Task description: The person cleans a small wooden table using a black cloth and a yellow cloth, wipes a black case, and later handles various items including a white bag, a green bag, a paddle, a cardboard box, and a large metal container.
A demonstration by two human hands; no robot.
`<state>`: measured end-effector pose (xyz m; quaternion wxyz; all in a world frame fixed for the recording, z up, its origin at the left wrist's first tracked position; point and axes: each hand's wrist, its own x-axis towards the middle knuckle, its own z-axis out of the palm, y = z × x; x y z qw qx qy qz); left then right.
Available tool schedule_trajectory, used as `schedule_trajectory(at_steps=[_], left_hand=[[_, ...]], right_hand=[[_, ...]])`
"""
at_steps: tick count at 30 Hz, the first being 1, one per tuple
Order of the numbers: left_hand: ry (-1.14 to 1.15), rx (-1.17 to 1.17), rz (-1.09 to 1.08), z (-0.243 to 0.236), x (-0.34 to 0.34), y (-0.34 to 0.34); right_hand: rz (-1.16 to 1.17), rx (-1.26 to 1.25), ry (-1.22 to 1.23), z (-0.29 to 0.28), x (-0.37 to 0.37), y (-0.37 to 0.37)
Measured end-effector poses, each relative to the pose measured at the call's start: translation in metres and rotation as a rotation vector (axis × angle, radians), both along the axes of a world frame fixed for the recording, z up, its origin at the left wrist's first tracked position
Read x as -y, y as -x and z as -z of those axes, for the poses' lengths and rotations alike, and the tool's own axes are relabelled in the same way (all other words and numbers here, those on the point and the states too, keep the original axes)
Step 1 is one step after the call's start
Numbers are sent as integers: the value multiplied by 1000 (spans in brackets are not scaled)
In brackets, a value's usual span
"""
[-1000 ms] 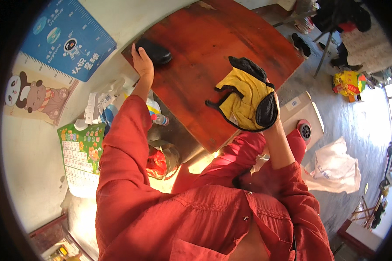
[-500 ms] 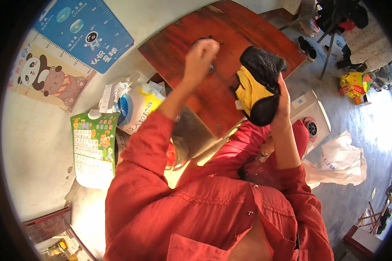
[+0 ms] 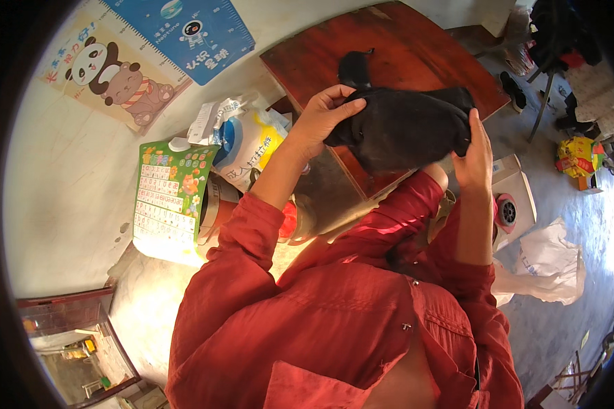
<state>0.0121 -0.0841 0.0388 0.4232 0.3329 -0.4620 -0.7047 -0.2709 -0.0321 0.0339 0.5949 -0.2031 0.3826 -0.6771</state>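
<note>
The black cloth piece (image 3: 413, 129) hangs directly between the person's two hands, its long axis running roughly level from left to right, so that each hand has an end and neither is plainly nearer to it. It lies to the right of the left hand (image 3: 326, 117), which pinches its left end narrowly, thumb on top and fingers curled around the edge; the right hand (image 3: 473, 151) grips the right end, thumb toward the person and fingers running up along the outer side. From the camera's angle the cloth covers part of the reddish-brown wooden table (image 3: 430, 49), toward its near corner and across its left and right edges there; it seems to be held above the top rather than resting on it. A smaller black object (image 3: 354, 70) is on the table beyond the left hand, nearer the left edge than the right corner, and the left hand is the closer of the two to it; whether its lower end touches the cloth cannot be told. The cloth itself looks soft and dull black, broad in the middle, with shallow creases, a sagging lower edge and a folded, bunched part beside the right hand. Its underside is hidden.
</note>
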Motion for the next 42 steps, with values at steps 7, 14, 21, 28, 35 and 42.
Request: schedule_trajectory(at_steps=[7,14,21,28,35,42], left_hand=[[490,547,-385,70,-28,21],[-210,-365,128,60,-92,65],[-215,-318,-273,34,-65,31],[926,1151,-412,37,-24,-30],[962,1432,-16,97,-81,35],[1341,1292,175,103,-35,84]], right_hand=[[-91,320,-70,26,-6,-15],[-337,511,25,49,-28,-46],[-386,-338,33,25,-45,-65],[-212,-609,-124,60,-63,-7],[124,-749,-99,94,-63,53],[104,-566,-272,174,37,118]])
